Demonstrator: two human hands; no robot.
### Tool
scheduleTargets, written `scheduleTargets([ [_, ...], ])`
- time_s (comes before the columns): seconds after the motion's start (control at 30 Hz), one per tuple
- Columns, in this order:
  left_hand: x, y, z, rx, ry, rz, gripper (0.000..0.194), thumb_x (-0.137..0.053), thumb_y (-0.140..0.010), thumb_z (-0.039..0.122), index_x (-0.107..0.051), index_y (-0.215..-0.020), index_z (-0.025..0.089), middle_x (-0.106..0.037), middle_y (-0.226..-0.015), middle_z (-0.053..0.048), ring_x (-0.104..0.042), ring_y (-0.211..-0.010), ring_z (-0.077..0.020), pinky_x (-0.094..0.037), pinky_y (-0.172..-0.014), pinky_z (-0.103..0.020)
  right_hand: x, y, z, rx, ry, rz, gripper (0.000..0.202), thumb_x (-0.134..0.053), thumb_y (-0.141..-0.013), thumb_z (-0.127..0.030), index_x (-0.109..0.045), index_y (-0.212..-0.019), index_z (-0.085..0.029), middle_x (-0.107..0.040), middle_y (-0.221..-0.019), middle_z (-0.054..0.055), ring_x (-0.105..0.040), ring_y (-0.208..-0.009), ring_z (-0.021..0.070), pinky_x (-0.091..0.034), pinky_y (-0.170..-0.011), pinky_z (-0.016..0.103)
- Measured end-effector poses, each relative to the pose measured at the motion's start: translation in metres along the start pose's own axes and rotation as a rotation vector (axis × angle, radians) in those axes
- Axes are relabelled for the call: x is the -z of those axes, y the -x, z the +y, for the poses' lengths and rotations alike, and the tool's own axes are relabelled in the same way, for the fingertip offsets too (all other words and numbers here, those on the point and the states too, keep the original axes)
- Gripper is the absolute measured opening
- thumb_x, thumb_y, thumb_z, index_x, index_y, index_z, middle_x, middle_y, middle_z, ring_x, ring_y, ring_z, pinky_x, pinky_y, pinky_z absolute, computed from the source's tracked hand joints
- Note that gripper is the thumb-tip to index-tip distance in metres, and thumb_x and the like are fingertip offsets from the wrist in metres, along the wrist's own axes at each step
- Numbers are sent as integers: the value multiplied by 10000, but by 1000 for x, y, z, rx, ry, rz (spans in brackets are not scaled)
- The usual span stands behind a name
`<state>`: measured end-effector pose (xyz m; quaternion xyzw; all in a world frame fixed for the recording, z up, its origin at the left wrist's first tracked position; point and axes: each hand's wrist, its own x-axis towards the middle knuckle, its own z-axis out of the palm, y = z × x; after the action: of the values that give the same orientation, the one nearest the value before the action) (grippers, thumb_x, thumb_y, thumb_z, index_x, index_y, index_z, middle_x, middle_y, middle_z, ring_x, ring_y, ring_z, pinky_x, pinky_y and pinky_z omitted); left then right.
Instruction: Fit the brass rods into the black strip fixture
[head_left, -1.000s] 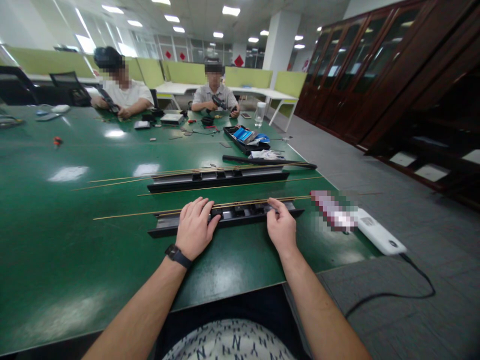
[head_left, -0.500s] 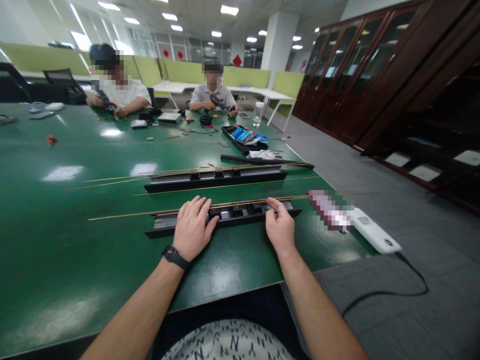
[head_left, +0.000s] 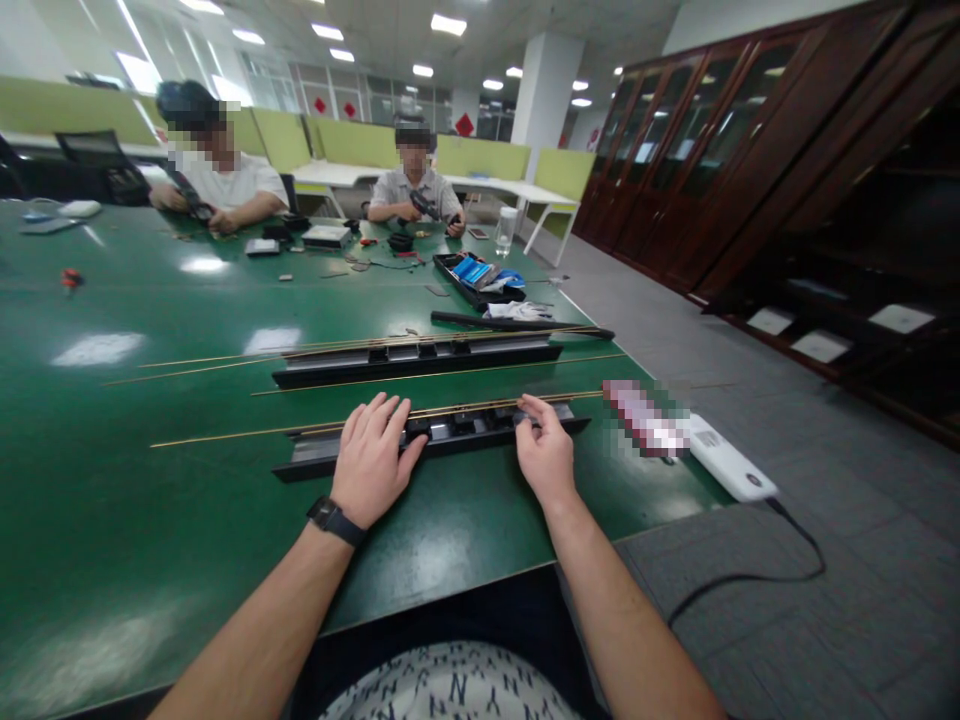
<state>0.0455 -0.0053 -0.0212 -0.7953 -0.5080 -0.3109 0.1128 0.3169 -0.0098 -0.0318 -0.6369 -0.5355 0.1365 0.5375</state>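
A black and grey metal channel lies across the table in front of me, with thin golden rods along its far edge. My left hand lies over the channel's left part, its fingers stretched toward the far edge and the thumb apart. At the right part, my right hand has its fingers curled, with the index fingertip at the rods and the thumb close below. What sits between them is hidden. Dark blocks show inside the channel between my hands.
Behind lies a second channel with golden rods, then a black bar and a black tray. A phone and a white device with a cable are at the right edge. Two people sit across the table.
The view has shifted slightly, so everything sits a little further left. Both hands keep their places on the channel.
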Motion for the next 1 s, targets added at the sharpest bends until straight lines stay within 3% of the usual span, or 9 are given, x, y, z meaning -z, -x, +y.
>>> scheduleTargets([
  [0.07, 0, 0, 0, 1, -1, 0, 534, -532, -1038, 448, -578, -1465, 131, -634, -1458, -189, -504, -1462, -367, -351, -1246, -551, 1, 0, -1, -7, 7, -6, 425, -566, -922, -315, -710, -1307, -209, -783, -1254, 105, -667, -588, 146, -600, -693, 323],
  [0.17, 0, 1, 0, 1, 2, -1, 538, -527, -1036, 454, -571, -1475, 147, -626, -1471, -186, -495, -1471, -369, -343, -1250, -556, 2, -1, -1, -7, 7, 7, 413, -557, -927, -304, -727, -1290, -203, -784, -1254, 99, -770, -906, 217, -608, -896, 359],
  [0.27, 0, 1, 0, 5, 15, -8, 550, -523, -1031, 458, -567, -1480, 143, -621, -1476, -196, -483, -1482, -374, -340, -1252, -562, 2, -2, -1, -16, 14, 35, 415, -541, -928, -298, -731, -1282, -194, -788, -1245, 102, -760, -1088, 253, -572, -1022, 404],
  [1.0, 0, 1, 1, 3, 9, -8, 574, -529, -1026, 471, -545, -1504, 154, -602, -1503, -194, -459, -1503, -378, -336, -1253, -575, 1, -2, 0, -26, -1, 42, 416, -554, -909, -314, -722, -1271, -197, -786, -1243, 111, -773, -947, 235, -612, -917, 378],
])
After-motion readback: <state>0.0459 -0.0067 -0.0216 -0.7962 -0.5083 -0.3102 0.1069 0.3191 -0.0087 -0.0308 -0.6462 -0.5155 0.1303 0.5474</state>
